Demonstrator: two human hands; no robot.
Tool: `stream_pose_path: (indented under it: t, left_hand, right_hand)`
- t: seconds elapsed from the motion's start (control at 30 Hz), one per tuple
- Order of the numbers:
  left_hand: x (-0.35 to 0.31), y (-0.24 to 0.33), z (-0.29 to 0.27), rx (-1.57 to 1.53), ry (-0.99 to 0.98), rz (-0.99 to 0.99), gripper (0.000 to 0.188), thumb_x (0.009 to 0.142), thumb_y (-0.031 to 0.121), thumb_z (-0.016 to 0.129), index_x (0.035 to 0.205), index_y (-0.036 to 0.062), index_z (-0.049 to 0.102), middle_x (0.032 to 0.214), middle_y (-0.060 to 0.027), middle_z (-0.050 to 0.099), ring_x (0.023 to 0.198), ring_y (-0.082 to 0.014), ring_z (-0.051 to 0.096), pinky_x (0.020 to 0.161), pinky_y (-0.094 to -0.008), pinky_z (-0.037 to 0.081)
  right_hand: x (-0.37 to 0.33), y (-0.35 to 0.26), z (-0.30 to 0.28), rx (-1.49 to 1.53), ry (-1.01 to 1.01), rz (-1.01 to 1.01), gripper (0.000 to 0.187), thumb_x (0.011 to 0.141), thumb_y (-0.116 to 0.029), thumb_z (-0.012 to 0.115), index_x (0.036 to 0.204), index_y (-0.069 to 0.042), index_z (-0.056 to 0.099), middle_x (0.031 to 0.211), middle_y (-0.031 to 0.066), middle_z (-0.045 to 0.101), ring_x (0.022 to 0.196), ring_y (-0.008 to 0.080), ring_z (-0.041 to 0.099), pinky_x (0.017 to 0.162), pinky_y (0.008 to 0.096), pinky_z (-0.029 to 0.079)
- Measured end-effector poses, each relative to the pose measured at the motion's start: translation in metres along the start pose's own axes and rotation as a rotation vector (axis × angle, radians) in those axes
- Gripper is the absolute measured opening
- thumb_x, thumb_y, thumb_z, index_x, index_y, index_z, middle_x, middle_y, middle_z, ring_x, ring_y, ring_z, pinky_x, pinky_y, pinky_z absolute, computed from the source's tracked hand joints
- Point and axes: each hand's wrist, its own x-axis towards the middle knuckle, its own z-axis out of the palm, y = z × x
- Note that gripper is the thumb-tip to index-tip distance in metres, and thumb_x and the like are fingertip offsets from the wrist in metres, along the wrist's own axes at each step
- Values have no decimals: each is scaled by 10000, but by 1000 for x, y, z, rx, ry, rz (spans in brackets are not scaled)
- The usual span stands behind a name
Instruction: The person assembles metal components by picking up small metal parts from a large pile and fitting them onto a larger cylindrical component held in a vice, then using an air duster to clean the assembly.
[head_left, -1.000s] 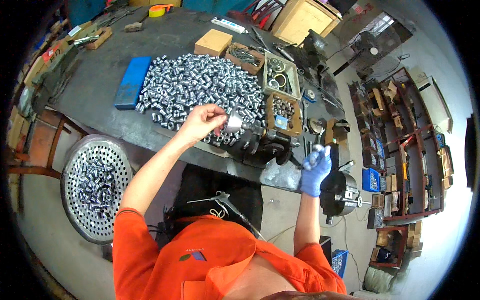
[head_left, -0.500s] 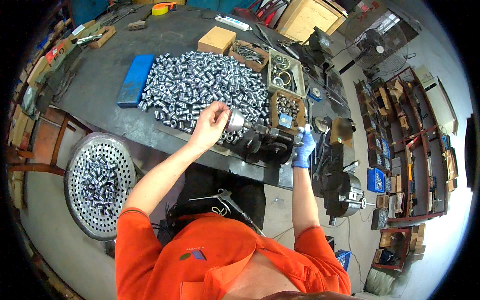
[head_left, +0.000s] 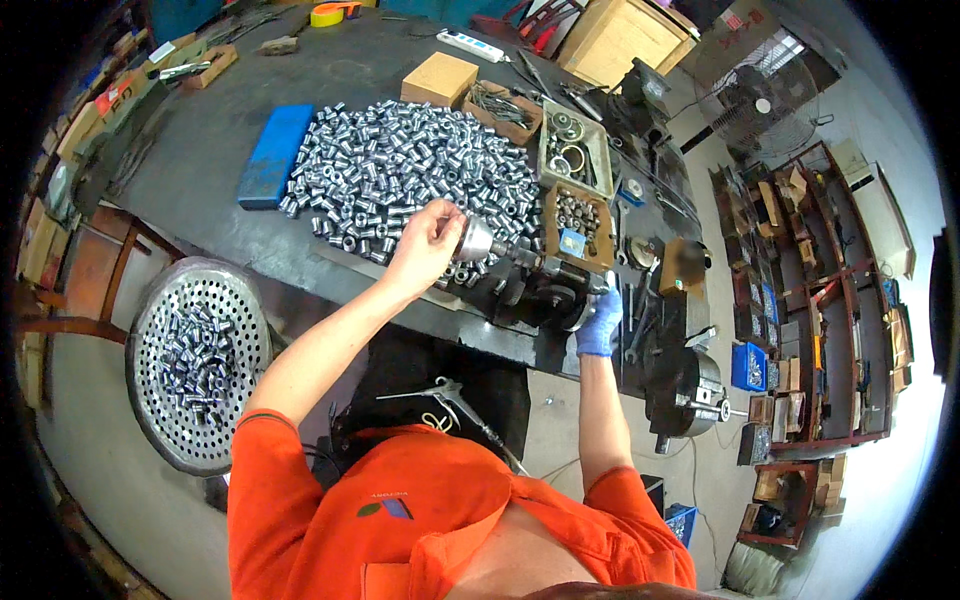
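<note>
My bare left hand (head_left: 428, 245) is closed in a pinch at the front of a shiny round metal chuck (head_left: 474, 240); whatever lies between its fingertips is hidden. The chuck sits on the left end of a dark bench-mounted spindle fixture (head_left: 545, 290) at the table's near edge. At the fixture's right end, my right hand (head_left: 602, 320) wears a blue glove and curls round a handle that it mostly covers. Just behind the chuck spreads a big pile of small silvery metal sleeves (head_left: 410, 160).
A blue box (head_left: 276, 155) flanks the pile. To its right stand a box of small metal parts (head_left: 578, 222) and a tray of rings (head_left: 575, 150). Wrenches (head_left: 640, 315) lie beyond my right hand. A perforated metal basin (head_left: 160, 400) holding more sleeves stands at left; an air gun (head_left: 448, 392) lies below.
My gloved right hand has come down and toward me at the fixture's right end. My left hand stays at the chuck. The whole view has shifted slightly.
</note>
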Motion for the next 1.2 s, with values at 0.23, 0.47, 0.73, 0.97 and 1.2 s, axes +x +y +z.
stream_pose_path:
  t: [0.23, 0.47, 0.73, 0.97, 1.2]
  left_hand:
    - [6, 1, -7, -125, -26, -97, 121, 877, 135, 534, 855, 18, 553, 655, 18, 506, 555, -46, 441, 477, -207, 347]
    - [4, 5, -15, -230, -81, -187, 145, 871, 183, 550, 841, 41, 558, 635, 28, 486, 507, -44, 425, 461, -184, 345]
    - [3, 20, -17, -212, -67, -239, 148, 836, 170, 567, 836, 22, 571, 603, 17, 490, 473, -51, 443, 431, -187, 346]
    - [-12, 25, -68, -52, 78, -262, 165, 823, 195, 584, 863, 35, 578, 637, 12, 516, 470, -51, 452, 400, -175, 314]
    - [-113, 20, -208, 221, 545, -352, 133, 818, 169, 563, 856, 45, 593, 660, 20, 516, 496, -43, 441, 415, -167, 311]
  right_hand:
    - [22, -54, 40, -86, -157, -133, 259, 871, -311, 562, 749, -83, 562, 512, -34, 449, 389, 48, 384, 322, 197, 284]
    - [-64, -93, 36, 114, -268, -254, 316, 927, -315, 438, 846, -33, 556, 612, 6, 514, 404, 49, 348, 321, 199, 276]
    - [-67, -28, -25, 91, -98, -31, 298, 881, -328, 526, 833, -38, 575, 512, -21, 453, 395, 61, 377, 298, 194, 245]
    - [28, -21, 12, -202, -39, -96, 279, 841, -335, 598, 730, -79, 601, 527, -43, 478, 416, 40, 411, 350, 192, 268]
    - [-26, -78, 46, 134, -293, -326, 285, 886, -299, 530, 862, -16, 551, 520, -11, 425, 405, 51, 375, 330, 195, 260]
